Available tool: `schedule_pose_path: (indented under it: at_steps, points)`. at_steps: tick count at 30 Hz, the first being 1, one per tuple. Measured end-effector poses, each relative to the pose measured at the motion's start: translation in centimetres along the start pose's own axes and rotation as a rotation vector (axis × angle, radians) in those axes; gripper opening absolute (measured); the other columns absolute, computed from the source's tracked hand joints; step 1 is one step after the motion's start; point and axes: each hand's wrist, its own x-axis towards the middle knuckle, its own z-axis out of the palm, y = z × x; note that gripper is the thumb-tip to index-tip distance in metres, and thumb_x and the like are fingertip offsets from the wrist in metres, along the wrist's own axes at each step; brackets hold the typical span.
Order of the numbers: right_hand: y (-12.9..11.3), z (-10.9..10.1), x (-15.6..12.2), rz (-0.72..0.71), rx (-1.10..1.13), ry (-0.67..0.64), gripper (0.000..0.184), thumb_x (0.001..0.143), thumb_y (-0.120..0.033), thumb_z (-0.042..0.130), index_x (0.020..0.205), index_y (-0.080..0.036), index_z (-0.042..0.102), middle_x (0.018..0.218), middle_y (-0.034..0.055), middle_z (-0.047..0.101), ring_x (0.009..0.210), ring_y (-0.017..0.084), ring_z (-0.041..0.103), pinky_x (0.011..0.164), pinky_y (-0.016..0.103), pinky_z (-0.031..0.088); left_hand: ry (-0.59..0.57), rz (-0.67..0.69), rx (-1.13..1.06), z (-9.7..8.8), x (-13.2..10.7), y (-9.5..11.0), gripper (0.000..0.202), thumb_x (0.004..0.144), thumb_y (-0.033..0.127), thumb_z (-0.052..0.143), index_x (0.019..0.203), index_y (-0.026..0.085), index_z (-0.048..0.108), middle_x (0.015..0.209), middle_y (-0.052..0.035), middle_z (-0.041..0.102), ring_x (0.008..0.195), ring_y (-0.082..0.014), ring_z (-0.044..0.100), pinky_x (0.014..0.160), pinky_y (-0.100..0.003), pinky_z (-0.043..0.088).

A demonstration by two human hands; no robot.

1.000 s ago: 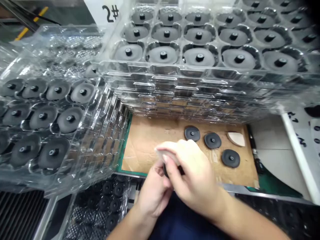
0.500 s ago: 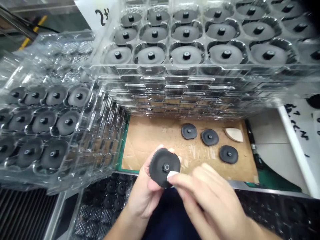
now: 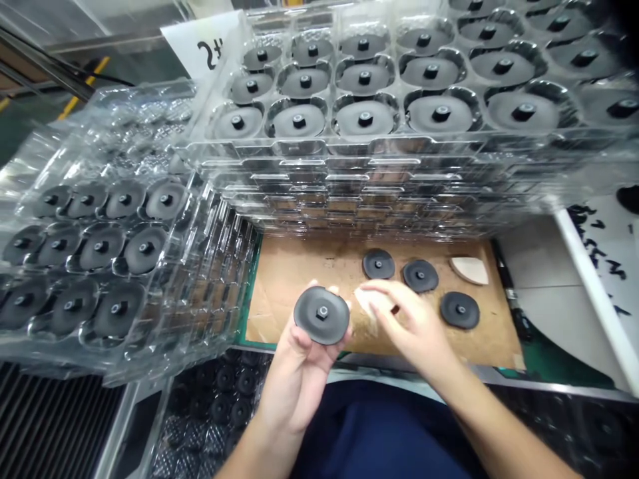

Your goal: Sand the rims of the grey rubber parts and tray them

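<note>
My left hand (image 3: 304,372) holds a dark grey, rounded disc (image 3: 314,326) by its rim, its face with the small central stub turned up towards me. Pinched in the fingers of my right hand (image 3: 414,319) is a pale wedge-shaped pad (image 3: 369,303), just right of the disc and apart from it. Three similar parts lie on the brown cardboard (image 3: 284,266): one disc (image 3: 378,264) behind my right hand, a second disc (image 3: 420,275) beside it, and a third disc (image 3: 460,310) nearer the right. Another pale pad (image 3: 469,270) rests at the cardboard's right end.
Tall stacked clear plastic trays (image 3: 344,150) filled with discs stand behind the cardboard. At the left is a second tray stack (image 3: 164,286). A white panel (image 3: 594,286) borders the right side, with a dark pen-like object (image 3: 509,286) near it. A paper sign (image 3: 200,46) stands behind.
My right hand with the pale pad has drawn away from the disc, up and to the right. The disc in my left hand has tilted and shifted slightly up and left.
</note>
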Motion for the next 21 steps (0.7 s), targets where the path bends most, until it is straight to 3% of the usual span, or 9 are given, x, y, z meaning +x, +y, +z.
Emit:
schedule_pose_path:
  at_steps: [2, 4, 6, 8, 13, 18, 21]
  points:
    - [2.2, 2.2, -0.9, -0.019, -0.055, -0.047, 0.020, 0.090, -0.022, 0.046, 0.101, -0.022, 0.064, 0.094, 0.0041, 0.067, 0.087, 0.018, 0.062, 0.076, 0.031, 0.051, 0.018, 0.008, 0.005, 0.0, 0.0, 0.1, 0.050, 0.070, 0.039, 0.070, 0.118, 0.033, 0.059, 0.120, -0.0056, 0.064, 0.101, -0.0206, 0.063, 0.083, -0.031, 0.054]
    - [3.5, 3.9, -2.1, -0.013, -0.111, -0.039, 0.023, 0.089, -0.024, 0.047, 0.104, -0.021, 0.065, 0.101, 0.0096, 0.064, 0.094, 0.024, 0.058, 0.082, 0.041, 0.049, 0.035, 0.009, 0.008, -0.1, 0.0, 0.1, 0.048, 0.073, 0.037, 0.068, 0.119, 0.033, 0.058, 0.122, -0.0062, 0.063, 0.099, -0.0195, 0.064, 0.081, -0.030, 0.054]
    - [4.0, 4.9, -3.3, 0.023, -0.174, 0.008, 0.029, 0.089, -0.025, 0.047, 0.113, -0.018, 0.062, 0.115, 0.0159, 0.057, 0.107, 0.031, 0.050, 0.088, 0.052, 0.043, 0.044, 0.013, 0.006, -0.2, 0.1, 0.1, 0.046, 0.075, 0.036, 0.067, 0.119, 0.030, 0.058, 0.121, -0.0070, 0.063, 0.099, -0.0194, 0.064, 0.080, -0.029, 0.055]
    - [4.0, 5.1, -4.3, 0.052, -0.210, 0.033, 0.031, 0.089, -0.027, 0.047, 0.116, -0.019, 0.060, 0.121, 0.0168, 0.052, 0.110, 0.034, 0.045, 0.090, 0.056, 0.040, 0.052, 0.015, 0.005, -0.4, 0.2, 0.1, 0.044, 0.075, 0.035, 0.067, 0.118, 0.028, 0.059, 0.120, -0.0078, 0.064, 0.100, -0.0205, 0.064, 0.081, -0.030, 0.055]
    - [4.0, 5.2, -4.6, 0.065, -0.200, -0.017, 0.030, 0.086, -0.025, 0.050, 0.113, -0.022, 0.062, 0.111, 0.0133, 0.057, 0.092, 0.029, 0.052, 0.081, 0.048, 0.046, 0.054, 0.007, -0.002, -0.5, 0.4, 0.3, 0.050, 0.072, 0.035, 0.070, 0.119, 0.029, 0.058, 0.122, -0.0068, 0.063, 0.111, -0.0233, 0.060, 0.092, -0.035, 0.051]
    - [5.2, 5.4, -2.0, 0.094, -0.095, -0.008, 0.028, 0.089, -0.026, 0.043, 0.104, -0.021, 0.066, 0.097, 0.0109, 0.060, 0.087, 0.024, 0.057, 0.079, 0.041, 0.048, 0.064, 0.018, 0.046, -0.4, 0.0, 0.3, 0.053, 0.073, 0.032, 0.070, 0.124, 0.030, 0.054, 0.126, -0.0065, 0.061, 0.118, -0.0249, 0.055, 0.098, -0.038, 0.046]
    - [4.7, 4.0, -0.3, 0.127, 0.017, -0.016, 0.027, 0.088, -0.027, 0.044, 0.106, -0.018, 0.062, 0.083, 0.0060, 0.064, 0.067, 0.017, 0.059, 0.063, 0.030, 0.050, 0.101, 0.051, 0.052, -0.6, 0.0, 0.2, 0.055, 0.070, 0.032, 0.072, 0.122, 0.029, 0.055, 0.126, -0.0081, 0.060, 0.117, -0.0260, 0.055, 0.097, -0.040, 0.047]
